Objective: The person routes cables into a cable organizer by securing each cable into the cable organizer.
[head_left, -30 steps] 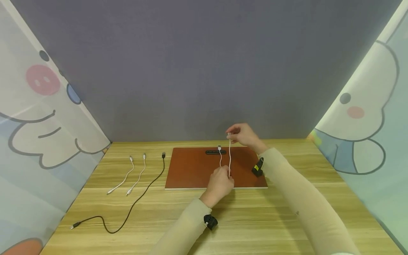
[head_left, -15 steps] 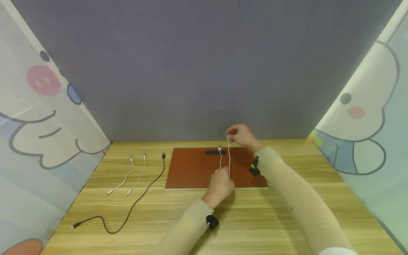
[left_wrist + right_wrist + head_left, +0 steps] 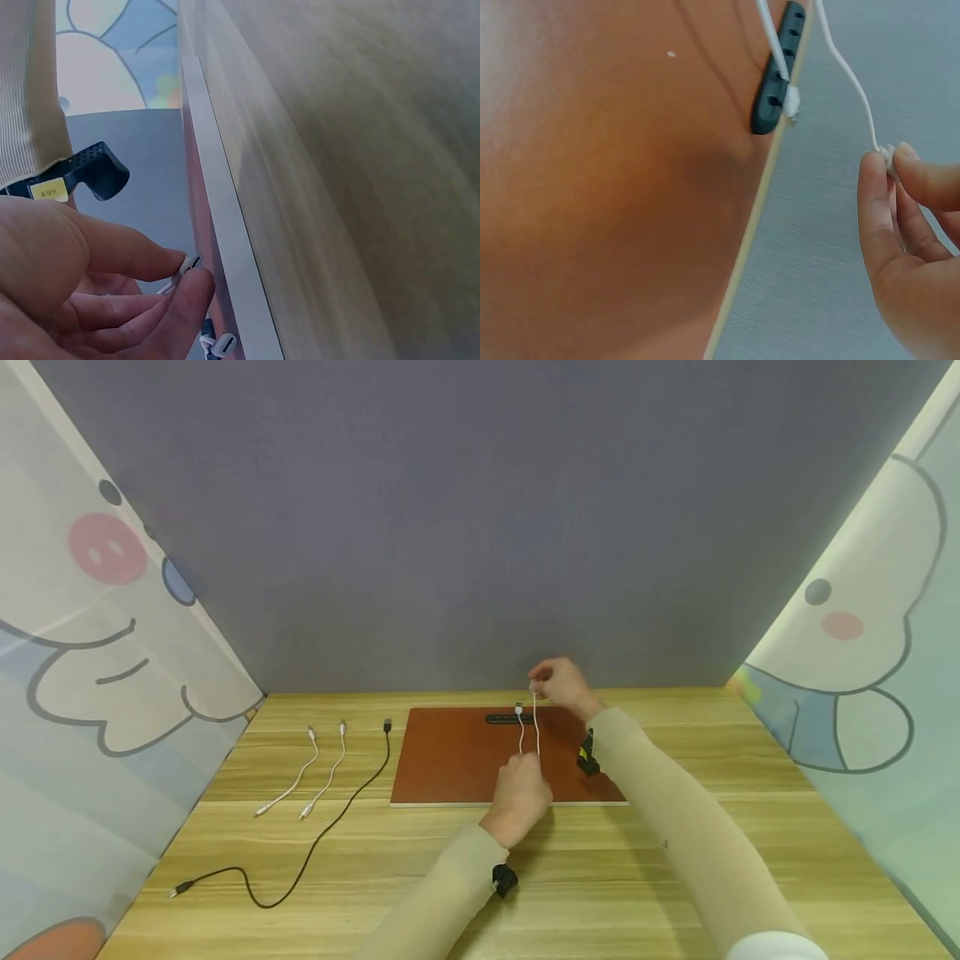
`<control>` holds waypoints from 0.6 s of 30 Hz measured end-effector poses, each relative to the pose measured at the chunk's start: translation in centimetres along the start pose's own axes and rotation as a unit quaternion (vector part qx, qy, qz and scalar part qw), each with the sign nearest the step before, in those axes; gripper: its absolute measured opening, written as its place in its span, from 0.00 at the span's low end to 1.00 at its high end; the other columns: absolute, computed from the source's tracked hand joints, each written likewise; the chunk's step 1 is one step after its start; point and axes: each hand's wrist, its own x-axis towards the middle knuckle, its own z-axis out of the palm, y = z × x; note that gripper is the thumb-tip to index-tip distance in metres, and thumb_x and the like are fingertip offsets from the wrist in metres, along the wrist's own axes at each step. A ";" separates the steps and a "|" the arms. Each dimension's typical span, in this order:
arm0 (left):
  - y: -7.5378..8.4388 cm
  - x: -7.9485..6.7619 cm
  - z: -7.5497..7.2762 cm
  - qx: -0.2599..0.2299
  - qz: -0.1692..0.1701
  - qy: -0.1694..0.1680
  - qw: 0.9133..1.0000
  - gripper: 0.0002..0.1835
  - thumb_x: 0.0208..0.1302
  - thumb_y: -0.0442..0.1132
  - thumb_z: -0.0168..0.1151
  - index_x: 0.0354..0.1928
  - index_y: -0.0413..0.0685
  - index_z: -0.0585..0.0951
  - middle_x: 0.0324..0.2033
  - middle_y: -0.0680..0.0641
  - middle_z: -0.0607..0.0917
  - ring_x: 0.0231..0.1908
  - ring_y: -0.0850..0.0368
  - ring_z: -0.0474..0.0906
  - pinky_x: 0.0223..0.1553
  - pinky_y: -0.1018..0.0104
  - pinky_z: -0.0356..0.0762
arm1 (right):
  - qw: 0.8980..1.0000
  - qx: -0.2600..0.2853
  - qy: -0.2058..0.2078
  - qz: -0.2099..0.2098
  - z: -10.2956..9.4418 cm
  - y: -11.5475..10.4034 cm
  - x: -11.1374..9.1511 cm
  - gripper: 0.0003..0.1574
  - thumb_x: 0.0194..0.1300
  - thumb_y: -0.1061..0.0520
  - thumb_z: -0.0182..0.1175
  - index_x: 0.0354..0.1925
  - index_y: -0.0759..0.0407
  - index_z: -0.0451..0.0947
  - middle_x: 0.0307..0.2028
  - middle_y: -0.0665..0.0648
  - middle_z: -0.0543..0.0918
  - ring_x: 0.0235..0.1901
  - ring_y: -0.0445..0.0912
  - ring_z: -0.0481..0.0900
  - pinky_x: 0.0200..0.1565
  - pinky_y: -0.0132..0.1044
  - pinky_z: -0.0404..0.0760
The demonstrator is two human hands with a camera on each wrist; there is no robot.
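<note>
Your left grip [image 3: 517,791] and right grip [image 3: 564,683] each pinch 1 end of the white cable [image 3: 537,727], just right of the black clip [image 3: 501,719] near the desk [image 3: 360,852]'s far edge, apparently aligning it, so next press it into a free slot [image 3: 774,100].

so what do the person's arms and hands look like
The left hand and right hand are bare. The left sleeve and right sleeve are long and cream. The left wrist camera is black; the right wrist camera, also black, bears a yellow label.
</note>
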 end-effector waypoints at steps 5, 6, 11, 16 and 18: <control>0.1 0.0 0.1 0.018 -0.005 0.002 1.000 0.04 0.56 0.24 0.64 0.28 0.37 0.80 0.22 0.43 0.79 0.22 0.51 0.80 0.21 0.60 0.77 | 1.000 -0.023 0.001 -0.006 0.7 0.4 0.3 0.15 0.69 0.67 0.63 0.53 0.73 0.81 0.41 0.66 0.84 0.39 0.57 0.88 0.39 0.40 0.86; 0.1 0.0 0.1 0.022 -0.003 0.004 1.000 0.05 0.56 0.24 0.65 0.27 0.37 0.80 0.22 0.44 0.80 0.23 0.50 0.80 0.21 0.60 0.77 | 1.000 -0.019 0.001 -0.004 0.8 0.4 0.3 0.15 0.68 0.68 0.63 0.52 0.73 0.81 0.41 0.66 0.84 0.39 0.57 0.87 0.39 0.40 0.86; 0.0 -0.1 0.3 0.037 0.007 0.012 0.999 0.05 0.55 0.25 0.66 0.26 0.38 0.80 0.21 0.43 0.80 0.23 0.50 0.81 0.22 0.60 0.78 | 1.000 0.007 -0.001 0.014 1.2 0.7 0.5 0.15 0.69 0.68 0.62 0.53 0.74 0.81 0.43 0.67 0.83 0.40 0.57 0.87 0.45 0.47 0.86; 0.2 -0.2 0.4 0.055 0.014 0.020 0.998 0.06 0.55 0.25 0.67 0.25 0.38 0.80 0.20 0.43 0.80 0.21 0.49 0.81 0.20 0.60 0.78 | 1.000 0.002 0.001 0.027 1.5 1.0 0.6 0.15 0.69 0.68 0.63 0.53 0.72 0.81 0.44 0.67 0.83 0.38 0.54 0.87 0.43 0.44 0.87; 0.3 -0.2 0.3 0.060 0.014 0.021 0.998 0.06 0.55 0.25 0.67 0.24 0.38 0.80 0.20 0.43 0.80 0.20 0.50 0.81 0.19 0.61 0.78 | 1.000 -0.009 -0.002 0.029 1.6 1.2 0.6 0.15 0.69 0.67 0.63 0.53 0.72 0.81 0.44 0.66 0.84 0.38 0.53 0.88 0.41 0.41 0.87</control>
